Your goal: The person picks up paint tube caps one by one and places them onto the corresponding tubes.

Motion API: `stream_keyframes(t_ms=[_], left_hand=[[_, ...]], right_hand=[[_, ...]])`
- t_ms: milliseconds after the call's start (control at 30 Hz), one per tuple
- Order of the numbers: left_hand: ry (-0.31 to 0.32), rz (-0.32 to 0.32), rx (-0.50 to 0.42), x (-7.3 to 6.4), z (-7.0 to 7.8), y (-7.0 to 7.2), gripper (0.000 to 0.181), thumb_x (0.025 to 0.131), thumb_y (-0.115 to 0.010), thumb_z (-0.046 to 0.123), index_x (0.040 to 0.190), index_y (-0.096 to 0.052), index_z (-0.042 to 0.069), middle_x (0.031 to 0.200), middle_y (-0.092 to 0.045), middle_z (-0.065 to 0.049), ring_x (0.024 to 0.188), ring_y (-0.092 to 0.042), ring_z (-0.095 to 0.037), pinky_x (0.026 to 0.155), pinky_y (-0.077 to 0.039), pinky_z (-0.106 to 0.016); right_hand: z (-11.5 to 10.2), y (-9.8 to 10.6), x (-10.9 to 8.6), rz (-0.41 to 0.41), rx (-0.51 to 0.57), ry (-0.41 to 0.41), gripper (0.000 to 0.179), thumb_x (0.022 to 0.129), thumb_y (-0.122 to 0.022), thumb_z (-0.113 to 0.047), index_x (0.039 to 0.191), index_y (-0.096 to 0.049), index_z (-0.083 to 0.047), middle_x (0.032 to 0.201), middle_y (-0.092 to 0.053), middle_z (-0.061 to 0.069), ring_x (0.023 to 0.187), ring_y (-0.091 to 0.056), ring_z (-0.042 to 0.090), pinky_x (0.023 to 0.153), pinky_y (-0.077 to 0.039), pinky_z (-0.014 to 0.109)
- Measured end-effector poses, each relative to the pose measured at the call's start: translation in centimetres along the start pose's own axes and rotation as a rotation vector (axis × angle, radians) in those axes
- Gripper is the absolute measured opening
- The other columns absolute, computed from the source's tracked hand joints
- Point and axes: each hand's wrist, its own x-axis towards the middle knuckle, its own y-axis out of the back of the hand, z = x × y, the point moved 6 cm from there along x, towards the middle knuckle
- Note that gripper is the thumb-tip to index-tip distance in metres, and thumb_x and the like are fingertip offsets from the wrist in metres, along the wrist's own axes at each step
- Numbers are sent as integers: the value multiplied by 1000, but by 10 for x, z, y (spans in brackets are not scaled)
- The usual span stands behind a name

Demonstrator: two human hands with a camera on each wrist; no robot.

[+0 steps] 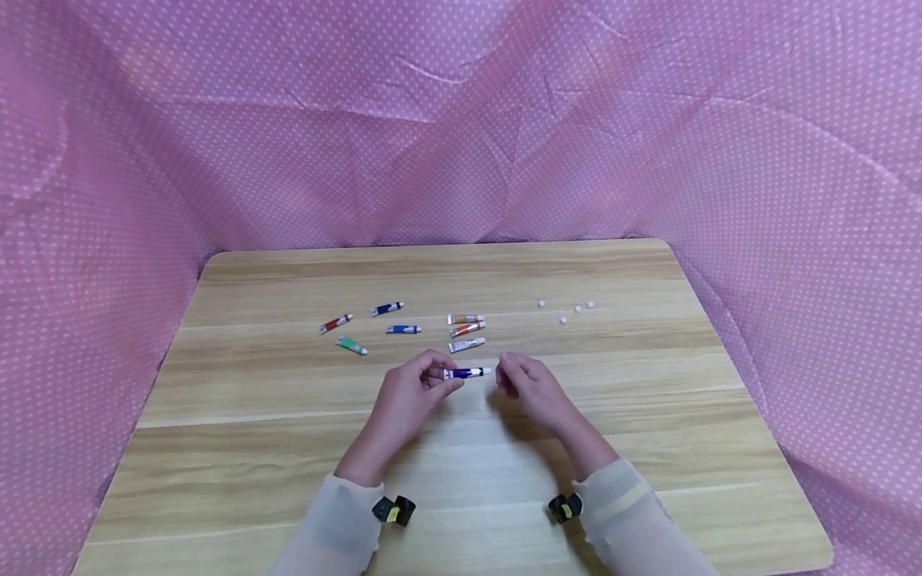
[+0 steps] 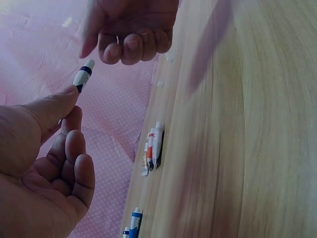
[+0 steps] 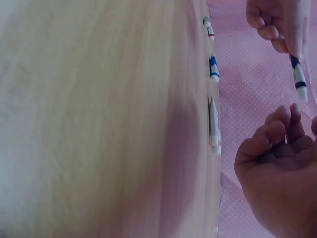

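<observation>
A small purple paint tube (image 1: 468,373) is pinched between the thumb and fingers of my left hand (image 1: 410,392), its white tip pointing right. Just off that tip is my right hand (image 1: 533,390), fingers loosely curled and nothing seen between them. In the left wrist view the paint tube (image 2: 82,77) shows a dark band below its pale end, and the right hand (image 2: 136,34) hangs above it with the thumb apart from the fingers. Beyond my hands lie a brown tube (image 1: 465,319), an orange-red tube (image 1: 467,329) and a silvery white tube (image 1: 467,345).
Left on the wooden table (image 1: 238,384) lie a red tube (image 1: 335,323), a green tube (image 1: 351,345), a dark blue tube (image 1: 387,308) and a blue tube (image 1: 403,329). Several small white caps (image 1: 563,320) are scattered at the right back. Pink dotted cloth (image 1: 461,160) hangs around the table.
</observation>
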Motion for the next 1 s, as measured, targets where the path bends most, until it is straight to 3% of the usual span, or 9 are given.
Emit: stream_keyframes(t_ms=[133,300,533,1000], left_hand=[[7,6,-3,1,-2,2,20,96,-84,29,113,-74,28,94,-72,5,84,-63,-15,73,-53,-27],[-1,11,-4,1,-3,3,21,95,-85,28,113,-75,27,93,-72,4,83,-63,-15,73,-52,-27],[-1,2,-16,1,-2,4,20,95,-85,28,113,-75,27,94,-72,4,83,-63,-15,73,-52,-27],[-31,-11,-26,2,0,2,16,97,-84,29,111,-75,28,91,-72,6,80,-62,-14,68,-50,-25]], right_hand=[[-4,4,-2,0,36,51,24,112,-60,-21,117,-63,2,101,-68,15,92,-64,21,84,-55,29],[-8,8,-2,36,9,110,29,99,-77,-9,124,-67,0,110,-73,14,98,-68,19,89,-57,24],[-15,7,-4,69,-33,153,16,97,-79,-4,112,-75,-6,106,-78,13,95,-70,17,88,-58,25],[-14,6,-2,114,-63,117,11,97,-79,-5,107,-76,-9,102,-77,10,91,-67,17,79,-55,23]])
